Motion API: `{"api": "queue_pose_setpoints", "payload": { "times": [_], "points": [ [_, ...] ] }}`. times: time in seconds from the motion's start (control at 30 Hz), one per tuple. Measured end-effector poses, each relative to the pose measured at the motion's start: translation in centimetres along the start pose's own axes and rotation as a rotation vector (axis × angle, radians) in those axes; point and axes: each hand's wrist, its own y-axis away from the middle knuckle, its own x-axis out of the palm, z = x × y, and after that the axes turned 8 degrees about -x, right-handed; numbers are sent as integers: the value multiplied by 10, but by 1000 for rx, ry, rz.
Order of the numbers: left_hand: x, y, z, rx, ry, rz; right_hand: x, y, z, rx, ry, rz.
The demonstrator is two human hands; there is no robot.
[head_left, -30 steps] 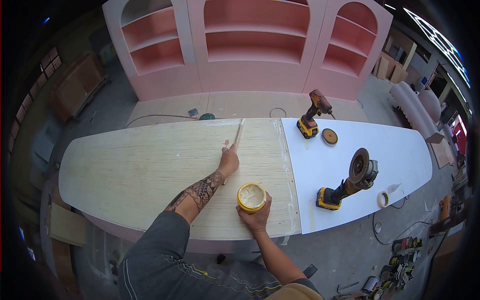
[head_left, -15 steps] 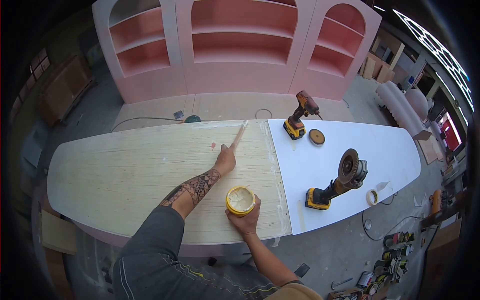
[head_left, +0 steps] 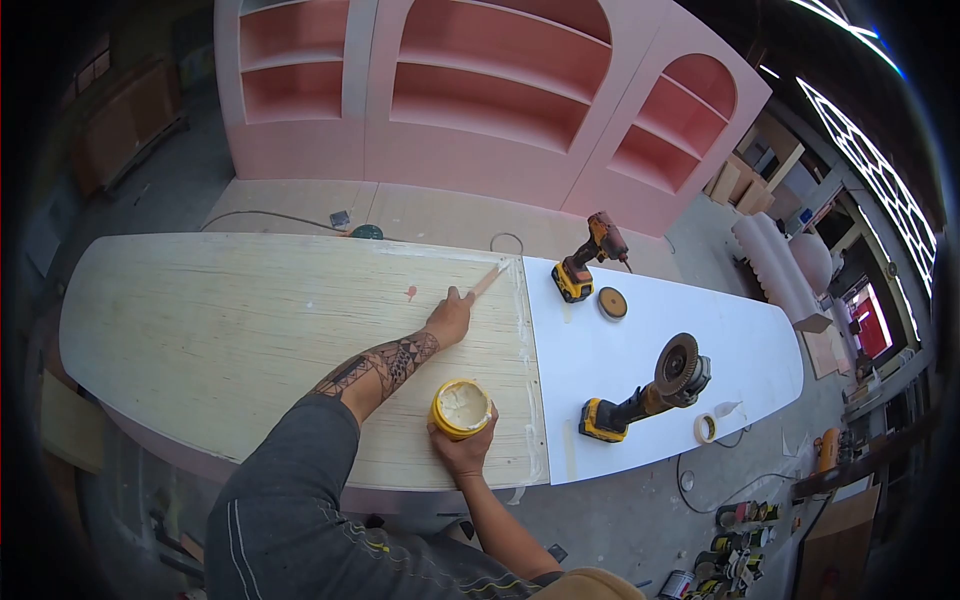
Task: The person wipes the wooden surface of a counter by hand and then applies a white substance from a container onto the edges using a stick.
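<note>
My left hand [head_left: 448, 318], on the tattooed arm, is closed around a narrow, pale putty knife [head_left: 486, 281]. White filler shows at its tip, which is at the far edge of the pale wooden panel [head_left: 220, 330], close to the seam with the white section. Closer to my body, my right hand [head_left: 466, 452] grips a yellow tub [head_left: 456, 425] from its near side. The tub is open, with cream-coloured filler inside, and is held over the panel. White filler streaks run along the panel's far edge and right-hand seam.
On the white section [head_left: 650, 300] stand a cordless driver [head_left: 590, 258] and a cordless grinder [head_left: 650, 393]. A round disc [head_left: 613, 303] and a tape roll [head_left: 705, 429] lie near them. Beyond rises a pink arched shelf unit [head_left: 480, 150]. Several cans [head_left: 735, 545] sit on the floor at right.
The putty knife's tip has shifted right along the far edge, closer to the seam. My right hand still holds the tub. The whole view has tilted and shifted.
</note>
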Motion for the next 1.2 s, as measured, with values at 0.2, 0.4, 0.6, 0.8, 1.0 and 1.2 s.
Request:
{"api": "queue_pose_setpoints", "payload": {
  "times": [0.2, 0.4, 0.6, 0.8, 1.0, 1.2],
  "points": [
    [-29, 5, 31, -14, -260, -48, 1, 0, -6, -23, 8, 14],
    [-86, 30, 37, -83, -236, -2, 2, 1, -4, -9, 12, -3],
    [-61, -23, 32, -23, -100, 25, 0, -1, 2, 0, -7, 2],
    [-62, -41, 6, -393, 487, 302, -2, -3, 9, 1, 15, 13],
    [-69, -34, 50, -411, 578, 302, -3, -5, 13, 4, -46, 0],
    [-116, 15, 61, -559, 636, 282, -4, -6, 13, -56, -1, 11]
  ]
}}
